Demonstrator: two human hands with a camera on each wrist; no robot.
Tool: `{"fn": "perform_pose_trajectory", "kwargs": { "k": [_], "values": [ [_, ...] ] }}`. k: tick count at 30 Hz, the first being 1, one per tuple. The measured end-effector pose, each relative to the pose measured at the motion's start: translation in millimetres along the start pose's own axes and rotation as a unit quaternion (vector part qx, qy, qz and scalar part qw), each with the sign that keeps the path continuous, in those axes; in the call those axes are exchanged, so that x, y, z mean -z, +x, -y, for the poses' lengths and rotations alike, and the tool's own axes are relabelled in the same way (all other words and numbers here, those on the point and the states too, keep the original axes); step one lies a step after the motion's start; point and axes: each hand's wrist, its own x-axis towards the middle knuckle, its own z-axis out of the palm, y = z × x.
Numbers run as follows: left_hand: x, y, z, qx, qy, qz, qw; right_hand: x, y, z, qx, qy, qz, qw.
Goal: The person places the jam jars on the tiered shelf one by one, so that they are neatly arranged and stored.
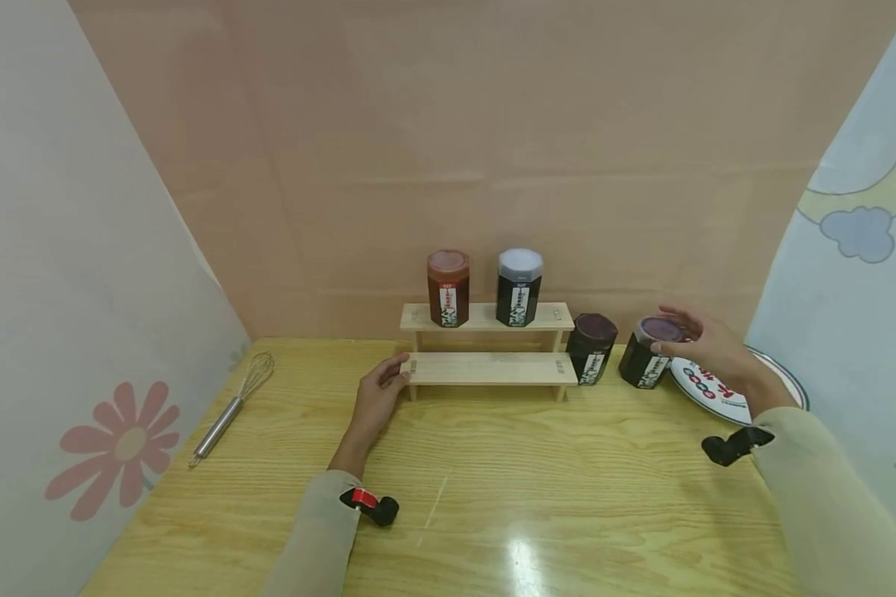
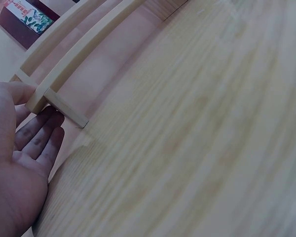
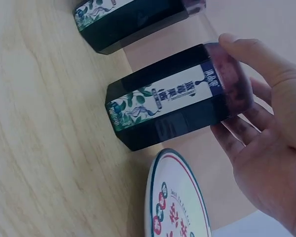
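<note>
The right hand (image 1: 705,344) has its grip on the lid end of a dark jar (image 3: 175,101), thumb over one side and fingers curled round the other (firm contact, as far as the wrist view shows). The jar stands on the table (image 1: 493,481), just beside a printed plate (image 1: 717,385) and near a second dark jar (image 1: 591,348). A straight lift, lid level, would best keep it clear of both. The left hand (image 1: 379,398), fingers relaxed and apart, rests against the end of the wooden two-step rack (image 1: 489,367), well placed to steady it.
</note>
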Motion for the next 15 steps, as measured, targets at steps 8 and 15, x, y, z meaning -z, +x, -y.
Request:
{"fn": "perform_pose_trajectory", "kwargs": {
  "k": [8,15],
  "values": [
    [0.2,1.6,1.6,0.001,0.005,-0.007,1.0,-10,3,-18,0.02,0.028,-0.019,0.999],
    [0.4,1.8,1.8,0.0,0.001,-0.005,1.0,-18,3,-25,-0.001,0.031,-0.037,0.999]
  ]
}}
